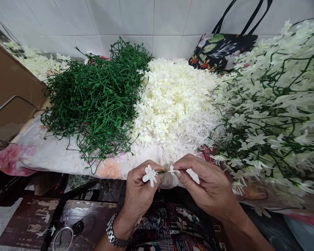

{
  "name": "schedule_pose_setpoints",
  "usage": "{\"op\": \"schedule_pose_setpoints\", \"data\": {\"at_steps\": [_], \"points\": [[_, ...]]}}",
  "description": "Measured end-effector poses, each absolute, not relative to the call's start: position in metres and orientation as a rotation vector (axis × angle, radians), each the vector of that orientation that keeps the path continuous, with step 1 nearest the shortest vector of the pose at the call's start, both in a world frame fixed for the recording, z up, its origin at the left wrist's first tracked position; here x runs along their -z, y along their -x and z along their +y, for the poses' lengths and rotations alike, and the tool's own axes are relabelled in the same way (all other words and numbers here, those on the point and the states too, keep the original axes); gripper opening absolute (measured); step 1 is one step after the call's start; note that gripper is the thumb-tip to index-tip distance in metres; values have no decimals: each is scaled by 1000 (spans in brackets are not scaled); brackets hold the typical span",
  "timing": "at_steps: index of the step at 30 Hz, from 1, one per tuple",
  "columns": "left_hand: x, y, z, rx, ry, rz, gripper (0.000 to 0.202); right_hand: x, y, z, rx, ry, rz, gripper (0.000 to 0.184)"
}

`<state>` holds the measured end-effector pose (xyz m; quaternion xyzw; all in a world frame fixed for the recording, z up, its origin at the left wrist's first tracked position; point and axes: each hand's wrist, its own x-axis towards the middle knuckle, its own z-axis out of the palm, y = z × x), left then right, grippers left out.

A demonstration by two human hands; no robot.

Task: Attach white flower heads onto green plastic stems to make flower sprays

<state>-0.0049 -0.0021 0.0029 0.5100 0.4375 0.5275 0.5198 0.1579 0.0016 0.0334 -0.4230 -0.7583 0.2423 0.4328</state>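
Note:
Near the table's front edge, my left hand is closed on a green artificial flower stem, most of which my fingers hide. A white artificial flower shows against that thumb. Facing it, my right hand pinches a small white blossom between thumb and forefinger, close to the stem's tip. I cannot tell whether the two touch. Another bit of white petal shows beneath my right fingers. Just beyond both hands lies a heap of loose white blossoms.
A tangled pile of green stems lies at left on the floral cloth. Assembled flower sprays crowd the right. A floral bag leans on the tiled wall. A cardboard box stands far left, above a worn brown wooden surface.

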Motion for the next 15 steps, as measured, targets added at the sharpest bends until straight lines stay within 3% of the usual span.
{"op": "schedule_pose_setpoints", "data": {"at_steps": [15], "points": [[-16,0,5,-1162,-1591,1136,21,-39,-165,11,-398,1066,-2268,18]]}}
